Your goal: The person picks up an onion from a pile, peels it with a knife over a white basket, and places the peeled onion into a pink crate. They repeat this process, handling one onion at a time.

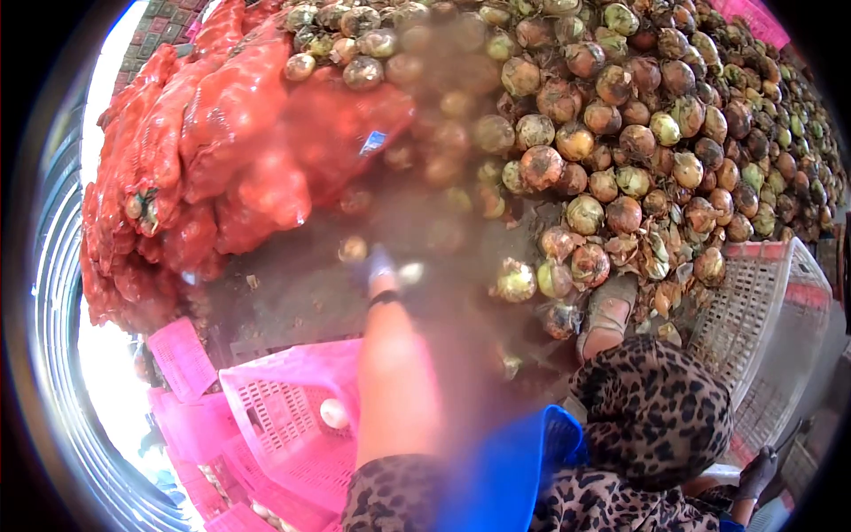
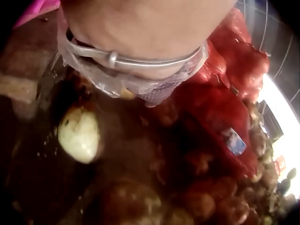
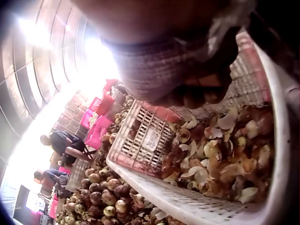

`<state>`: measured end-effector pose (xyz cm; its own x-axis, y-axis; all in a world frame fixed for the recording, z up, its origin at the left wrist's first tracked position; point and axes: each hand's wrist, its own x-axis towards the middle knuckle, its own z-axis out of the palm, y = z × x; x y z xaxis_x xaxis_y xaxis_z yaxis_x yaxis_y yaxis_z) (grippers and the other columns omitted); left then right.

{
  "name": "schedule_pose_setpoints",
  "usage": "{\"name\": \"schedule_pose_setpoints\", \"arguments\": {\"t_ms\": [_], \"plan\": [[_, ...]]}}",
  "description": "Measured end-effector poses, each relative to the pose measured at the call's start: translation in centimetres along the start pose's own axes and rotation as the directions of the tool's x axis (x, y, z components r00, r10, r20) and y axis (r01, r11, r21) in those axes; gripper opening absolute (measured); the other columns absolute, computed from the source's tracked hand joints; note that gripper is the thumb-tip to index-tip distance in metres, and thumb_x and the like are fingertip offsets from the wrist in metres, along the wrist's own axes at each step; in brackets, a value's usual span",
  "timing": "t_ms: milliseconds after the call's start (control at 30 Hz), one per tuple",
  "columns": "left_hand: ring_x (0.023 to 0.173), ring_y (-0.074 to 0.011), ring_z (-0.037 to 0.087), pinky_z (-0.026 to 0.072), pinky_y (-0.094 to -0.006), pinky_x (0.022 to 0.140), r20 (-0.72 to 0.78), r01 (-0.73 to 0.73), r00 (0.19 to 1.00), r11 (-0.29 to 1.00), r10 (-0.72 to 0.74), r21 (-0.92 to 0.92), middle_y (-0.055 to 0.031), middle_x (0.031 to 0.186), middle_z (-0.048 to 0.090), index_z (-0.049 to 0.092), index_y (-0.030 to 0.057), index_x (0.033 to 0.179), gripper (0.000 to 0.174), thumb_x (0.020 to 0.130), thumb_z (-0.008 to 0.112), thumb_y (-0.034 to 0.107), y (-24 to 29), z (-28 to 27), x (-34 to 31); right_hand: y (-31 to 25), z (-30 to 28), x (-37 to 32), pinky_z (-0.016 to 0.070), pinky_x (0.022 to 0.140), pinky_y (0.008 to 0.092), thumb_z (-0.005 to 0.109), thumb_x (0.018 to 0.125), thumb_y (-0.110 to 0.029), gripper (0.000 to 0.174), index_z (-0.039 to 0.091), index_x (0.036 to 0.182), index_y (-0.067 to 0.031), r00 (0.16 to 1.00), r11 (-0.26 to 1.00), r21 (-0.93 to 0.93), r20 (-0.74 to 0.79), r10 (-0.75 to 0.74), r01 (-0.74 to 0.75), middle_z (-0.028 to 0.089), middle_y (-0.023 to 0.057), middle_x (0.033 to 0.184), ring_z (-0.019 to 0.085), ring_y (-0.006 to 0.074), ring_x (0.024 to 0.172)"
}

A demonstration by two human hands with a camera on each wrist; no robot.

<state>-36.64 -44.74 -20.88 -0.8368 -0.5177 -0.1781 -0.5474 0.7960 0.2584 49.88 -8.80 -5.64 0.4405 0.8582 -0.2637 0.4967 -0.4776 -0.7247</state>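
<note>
My left hand [image 1: 381, 264], in a pale glove, reaches down to the floor; its fingers are blurred in the head view and hidden behind the cuff [image 2: 154, 93] in the left wrist view. Close beside it lie a brownish onion [image 1: 353, 248] and a pale peeled onion [image 1: 409, 272], the latter larger as a whitish onion [image 2: 78, 136] in the left wrist view. Far to the right, my gloved right hand [image 1: 758, 472] has curled fingers, with a thin dark tool [image 1: 792, 434] jutting from it. Over the skin-filled crate [image 3: 187, 201], the right hand [image 3: 159, 75] shows in the right wrist view.
Red net sacks [image 1: 230, 133] fill the left; a large onion heap [image 1: 638, 133] spreads right. A pink crate [image 1: 284, 408] with a peeled onion [image 1: 334, 413] stands near my left arm. A blue bucket-like thing [image 1: 505, 470] sits by my leopard-print knee [image 1: 656, 408]. Two people [image 3: 65, 147] sit farther off.
</note>
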Motion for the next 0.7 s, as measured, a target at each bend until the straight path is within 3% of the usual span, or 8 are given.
{"name": "schedule_pose_setpoints", "arguments": {"t_ms": [100, 167, 233, 367, 433, 567, 633, 700], "plan": [[0.091, -0.0281, 0.060, 0.0495, -0.0387, 0.075, 0.357, 0.214, 0.932, 0.893, -0.066, -0.395, -0.0146, 0.102, 0.062, 0.055, 0.0042, 0.112, 0.051, 0.081, 0.063, 0.044, -6.6, 3.6, 8.1, -1.4, 1.7, -0.9, 0.0277, 0.028, 0.0258, 0.057, 0.082, -0.015, 0.007, 0.052, 0.077, -0.0120, 0.999, 0.994, -0.100, 0.006, -0.041, 0.042, 0.036, -0.0019, 0.046, 0.033, 0.0111, 0.029], [0.070, -0.0224, 0.062, 0.0492, -0.0332, 0.058, 0.511, 0.393, 0.851, 0.788, -0.117, -0.474, -0.0085, 0.086, 0.066, 0.061, 0.0053, 0.100, 0.037, 0.087, 0.058, 0.040, -10.6, 6.8, 13.1, -1.7, 2.7, -0.8, 0.0280, 0.027, 0.0262, 0.057, 0.081, -0.014, 0.007, 0.052, 0.081, -0.0090, 0.997, 0.988, -0.141, 0.041, -0.060, 0.065, 0.037, -0.0014, 0.046, 0.033, 0.0119, 0.028], [0.061, -0.0212, 0.058, 0.0458, -0.0317, 0.051, 0.450, 0.287, 0.891, 0.834, -0.051, -0.472, -0.0060, 0.080, 0.064, 0.062, 0.0070, 0.090, 0.038, 0.085, 0.058, 0.045, -11.9, 8.7, 14.0, -4.0, 4.9, -3.1, 0.0285, 0.026, 0.0266, 0.057, 0.081, -0.014, 0.008, 0.052, 0.081, -0.0084, 0.995, 0.989, -0.124, 0.070, -0.076, 0.085, 0.037, -0.0012, 0.046, 0.033, 0.0122, 0.028], [0.053, -0.0204, 0.055, 0.0441, -0.0311, 0.049, 0.447, 0.139, 0.894, 0.923, 0.040, -0.360, -0.0067, 0.071, 0.062, 0.063, 0.0076, 0.085, 0.042, 0.083, 0.058, 0.050, -3.2, 2.4, 5.3, -5.0, 6.9, -3.3, 0.0291, 0.026, 0.0262, 0.058, 0.082, -0.015, 0.009, 0.052, 0.081, -0.0088, 0.988, 0.991, -0.092, 0.128, -0.088, 0.100, 0.037, -0.0013, 0.046, 0.034, 0.0120, 0.028], [0.064, -0.0261, 0.059, 0.0461, -0.0358, 0.059, 0.469, 0.232, 0.883, 0.866, 0.003, -0.442, -0.0113, 0.075, 0.063, 0.064, 0.0025, 0.089, 0.040, 0.080, 0.061, 0.042, -1.4, 4.5, 7.6, -5.2, 7.6, -3.1, 0.0294, 0.027, 0.0260, 0.057, 0.083, -0.014, 0.007, 0.053, 0.080, -0.0094, 0.976, 0.990, -0.077, 0.191, -0.101, 0.117, 0.039, -0.0015, 0.047, 0.036, 0.0112, 0.029], [0.091, -0.0315, 0.063, 0.0479, -0.0409, 0.085, -0.011, -0.163, 0.986, 0.963, 0.165, -0.216, -0.0209, 0.099, 0.065, 0.063, 0.0000, 0.106, 0.048, 0.075, 0.065, 0.036, 1.4, 2.5, 8.9, -8.3, 8.8, -4.3, 0.0294, 0.027, 0.0255, 0.054, 0.084, -0.009, 0.004, 0.053, 0.080, -0.0090, 0.968, 0.989, -0.069, 0.224, -0.114, 0.132, 0.040, -0.0021, 0.049, 0.037, 0.0104, 0.029], [0.115, -0.0332, 0.053, 0.0455, -0.0406, 0.091, 0.010, -0.248, 0.968, 0.951, 0.251, 0.186, -0.0214, 0.132, 0.048, 0.054, 0.0057, 0.122, 0.059, 0.075, 0.066, 0.038, 2.2, -1.3, 8.3, -9.1, 8.4, -5.3, 0.0300, 0.027, 0.0256, 0.054, 0.084, -0.009, 0.004, 0.052, 0.080, -0.0086, 0.944, 0.955, -0.106, 0.214, -0.250, 0.277, 0.040, -0.0019, 0.049, 0.037, 0.0105, 0.029], [0.107, -0.0308, 0.057, 0.0476, -0.0408, 0.087, 0.278, -0.161, 0.942, 0.980, 0.188, -0.116, -0.0195, 0.122, 0.054, 0.053, 0.0043, 0.124, 0.059, 0.077, 0.063, 0.039, 0.8, -1.6, 9.5, -10.0, 7.9, -6.3, 0.0308, 0.027, 0.0262, 0.052, 0.084, -0.008, 0.005, 0.050, 0.079, -0.0084, 0.936, 0.921, -0.234, 0.242, -0.255, 0.311, 0.041, -0.0013, 0.048, 0.037, 0.0113, 0.028]]}}
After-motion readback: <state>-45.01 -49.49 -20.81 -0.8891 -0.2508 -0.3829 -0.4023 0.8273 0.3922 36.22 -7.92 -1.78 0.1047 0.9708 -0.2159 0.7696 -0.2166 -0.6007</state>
